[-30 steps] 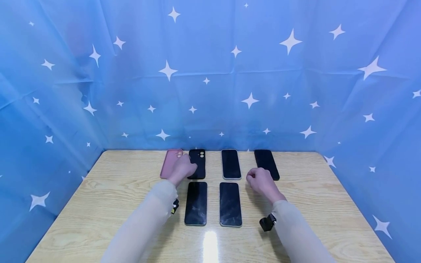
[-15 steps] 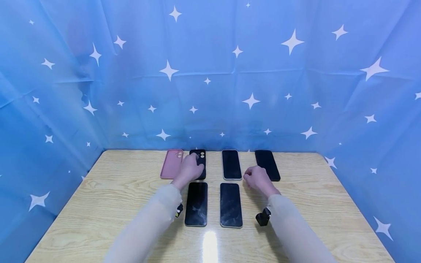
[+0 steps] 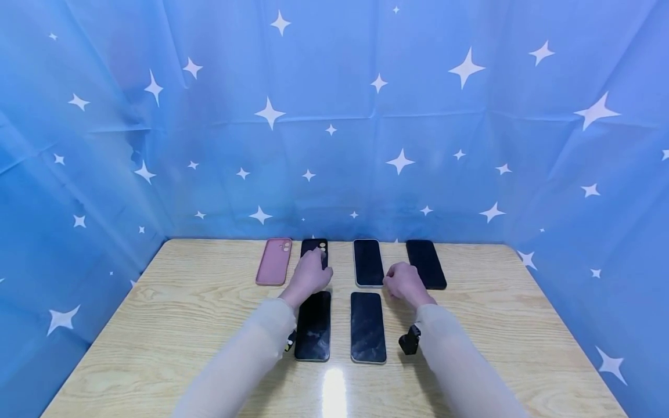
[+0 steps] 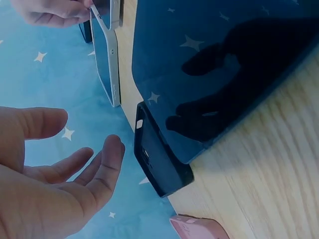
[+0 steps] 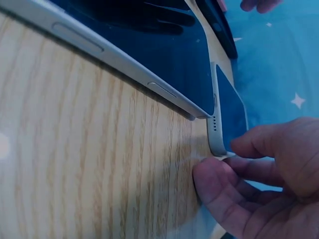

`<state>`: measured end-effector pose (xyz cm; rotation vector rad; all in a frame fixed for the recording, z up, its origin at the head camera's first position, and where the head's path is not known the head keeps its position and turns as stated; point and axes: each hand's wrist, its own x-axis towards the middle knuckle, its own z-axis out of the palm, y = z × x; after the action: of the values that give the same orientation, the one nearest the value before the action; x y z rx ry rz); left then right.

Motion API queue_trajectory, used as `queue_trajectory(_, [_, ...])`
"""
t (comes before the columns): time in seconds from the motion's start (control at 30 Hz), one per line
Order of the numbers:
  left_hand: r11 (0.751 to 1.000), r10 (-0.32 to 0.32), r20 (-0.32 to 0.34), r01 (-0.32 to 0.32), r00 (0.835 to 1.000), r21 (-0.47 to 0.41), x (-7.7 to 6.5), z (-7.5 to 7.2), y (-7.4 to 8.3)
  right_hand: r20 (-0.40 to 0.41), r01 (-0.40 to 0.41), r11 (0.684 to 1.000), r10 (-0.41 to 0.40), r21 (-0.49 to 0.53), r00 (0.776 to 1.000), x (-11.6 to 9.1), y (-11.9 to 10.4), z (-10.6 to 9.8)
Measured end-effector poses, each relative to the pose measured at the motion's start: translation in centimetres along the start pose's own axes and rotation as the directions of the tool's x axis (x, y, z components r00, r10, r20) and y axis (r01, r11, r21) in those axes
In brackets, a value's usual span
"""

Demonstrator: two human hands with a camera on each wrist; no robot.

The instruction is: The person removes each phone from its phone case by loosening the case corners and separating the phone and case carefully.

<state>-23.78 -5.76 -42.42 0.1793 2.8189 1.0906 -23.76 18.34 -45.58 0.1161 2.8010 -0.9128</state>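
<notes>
My left hand (image 3: pixel 309 277) hovers above the near end of the black phone case (image 3: pixel 313 247), partly covering it from the head camera. Its thumb and fingers (image 4: pixel 113 149) are spread apart and hold nothing in the left wrist view. At the near right corner of the white-framed phone (image 3: pixel 368 262), my right hand (image 3: pixel 405 281) has thumb and fingers bent, pinching around that corner. The thumb overlaps the screen's edge in the right wrist view. This phone lies face up on the table.
To the left lies a pink phone case (image 3: pixel 274 262). A black phone (image 3: pixel 426 264) lies at the back right, behind my right hand. Two dark phones, one left (image 3: pixel 313 334) and one right (image 3: pixel 368 328), lie side by side in front on the wooden table (image 3: pixel 172 325). A blue star-patterned curtain (image 3: pixel 334 145) stands behind.
My left hand has moved right and nearer, from between the two cases to over the black case's near end. My right hand has shifted left up to the white-framed phone's edge.
</notes>
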Motion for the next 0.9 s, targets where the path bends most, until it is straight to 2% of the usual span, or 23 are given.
queue_trajectory(0.17, [0.999, 0.036, -0.003, -0.036, 0.999, 0.028, 0.1, 0.3, 0.0, -0.001, -0.011, 1.000, 0.011, -0.027, 1.000, 0.3, -0.6, 0.0])
queue_trajectory(0.3, [0.998, 0.045, -0.003, -0.045, 0.999, 0.036, 0.1, 0.5, 0.1, -0.007, 0.013, 0.996, -0.013, -0.085, 1.000, 0.6, -0.9, -0.1])
queue_trajectory(0.5, [0.999, 0.033, 0.000, -0.033, 0.999, 0.042, 0.1, 0.6, 0.0, 0.038, 0.013, 0.998, -0.011, -0.056, 0.999, 0.9, -1.3, -0.3])
queue_trajectory(0.6, [0.999, 0.020, 0.000, -0.020, 1.000, 0.041, 0.1, 0.6, -0.1, 0.048, 0.038, 0.998, -0.035, -0.058, 0.998, 1.2, -1.5, -0.4])
queue_trajectory(0.73, [0.999, 0.014, -0.003, -0.014, 1.000, 0.033, 0.1, 0.5, -0.1, 0.036, 0.064, 0.993, -0.061, -0.095, 0.997, 1.7, -1.7, -0.6])
queue_trajectory(0.9, [1.000, 0.014, -0.006, -0.014, 1.000, 0.027, 0.0, 0.4, -0.1, 0.026, 0.037, 0.995, -0.035, -0.092, 0.999, 2.2, -1.8, -0.6])
